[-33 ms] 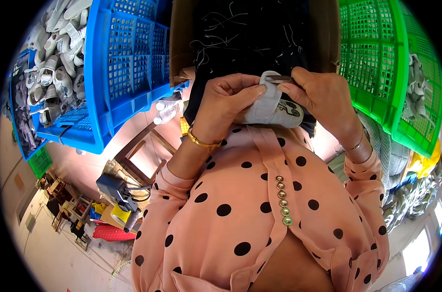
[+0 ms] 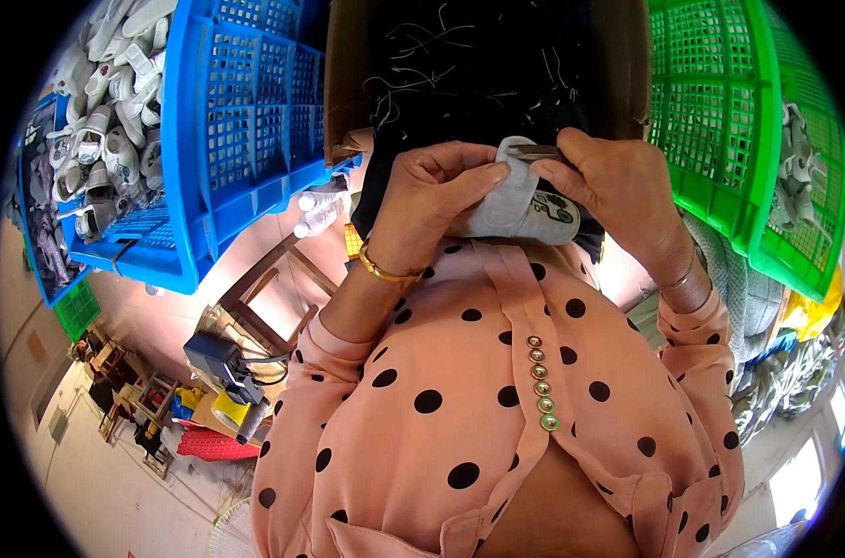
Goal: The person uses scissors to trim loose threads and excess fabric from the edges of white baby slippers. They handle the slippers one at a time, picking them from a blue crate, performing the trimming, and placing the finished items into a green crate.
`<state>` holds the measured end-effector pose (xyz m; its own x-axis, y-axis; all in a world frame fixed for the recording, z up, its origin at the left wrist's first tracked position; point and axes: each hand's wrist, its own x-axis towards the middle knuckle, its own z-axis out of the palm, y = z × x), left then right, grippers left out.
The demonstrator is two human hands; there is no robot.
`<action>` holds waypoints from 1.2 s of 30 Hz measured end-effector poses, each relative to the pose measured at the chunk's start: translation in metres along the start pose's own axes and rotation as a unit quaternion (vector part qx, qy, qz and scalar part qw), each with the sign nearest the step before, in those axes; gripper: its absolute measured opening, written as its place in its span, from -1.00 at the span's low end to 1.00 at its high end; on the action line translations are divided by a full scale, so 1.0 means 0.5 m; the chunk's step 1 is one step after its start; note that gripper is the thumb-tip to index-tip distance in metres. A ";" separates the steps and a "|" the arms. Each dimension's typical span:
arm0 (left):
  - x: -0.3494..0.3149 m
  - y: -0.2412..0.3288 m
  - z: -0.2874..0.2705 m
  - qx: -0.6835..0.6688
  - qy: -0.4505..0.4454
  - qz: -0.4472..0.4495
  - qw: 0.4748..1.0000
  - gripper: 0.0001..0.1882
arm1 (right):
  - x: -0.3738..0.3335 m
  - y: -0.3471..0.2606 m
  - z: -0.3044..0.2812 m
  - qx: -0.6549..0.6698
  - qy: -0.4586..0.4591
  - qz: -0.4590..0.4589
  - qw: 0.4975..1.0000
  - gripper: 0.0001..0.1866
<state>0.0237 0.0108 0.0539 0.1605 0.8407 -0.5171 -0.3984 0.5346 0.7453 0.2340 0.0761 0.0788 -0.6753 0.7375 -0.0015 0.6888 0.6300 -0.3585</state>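
Observation:
My left hand (image 2: 445, 189) is closed on a small white child's shoe (image 2: 506, 219), pinching its raised strap between thumb and fingers. A dark printed or embroidered picture marks the toe, which points to the right. In my right hand (image 2: 622, 186) is a pair of dark metal thread snips (image 2: 537, 149), its blades lying against the strap's upper end. The fingers hide the rest of the snips. Both hands are close together in front of my chest, above black cloth (image 2: 478, 56) strewn with pale loose threads.
At the left stands a blue plastic crate (image 2: 180, 139), with many white shoes (image 2: 115, 130) beside it. A green crate (image 2: 720, 112) at the right has more pale shoes (image 2: 794, 167) by it. Clear bottles (image 2: 318, 216) and a wooden stool (image 2: 278, 288) are below left.

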 end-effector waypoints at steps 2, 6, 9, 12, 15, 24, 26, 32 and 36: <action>-0.001 -0.001 0.000 -0.008 -0.002 0.001 1.000 -0.73 | 0.000 -0.007 -0.001 -0.022 0.011 -0.003 1.000 -0.57; -0.004 -0.001 0.001 -0.013 -0.002 0.001 1.000 -0.72 | -0.001 -0.009 0.000 -0.039 0.017 -0.011 0.999 -0.56; -0.004 -0.004 0.000 -0.008 -0.001 0.003 1.000 -0.72 | -0.003 -0.011 -0.003 -0.045 0.001 -0.006 0.999 -0.56; -0.005 -0.006 0.000 -0.003 0.004 -0.003 1.000 -0.72 | -0.003 -0.013 0.001 -0.048 0.020 -0.022 0.998 -0.55; -0.006 -0.011 -0.003 0.010 0.002 0.005 1.000 -0.72 | -0.006 -0.012 0.004 -0.047 0.013 -0.022 0.999 -0.54; -0.009 -0.014 -0.004 0.029 -0.002 0.011 1.000 -0.73 | -0.014 0.011 0.035 0.236 0.018 0.095 0.967 -0.52; -0.008 -0.012 -0.004 0.035 -0.008 0.022 0.999 -0.74 | -0.013 0.009 0.037 0.356 0.028 0.106 0.928 -0.58; -0.006 -0.005 0.022 0.214 0.057 0.166 0.961 -0.82 | -0.001 -0.029 0.036 0.500 -0.068 0.170 0.846 -0.75; 0.019 0.000 0.007 0.402 0.084 0.339 0.846 -0.91 | 0.002 -0.034 0.037 0.528 -0.085 0.193 0.823 -0.75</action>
<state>0.0282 0.0190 0.0506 -0.0154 0.9897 0.1426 0.4070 -0.1241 0.9050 0.2167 0.0618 0.0677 -0.5485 0.7326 -0.4031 0.3081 -0.2711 -0.9119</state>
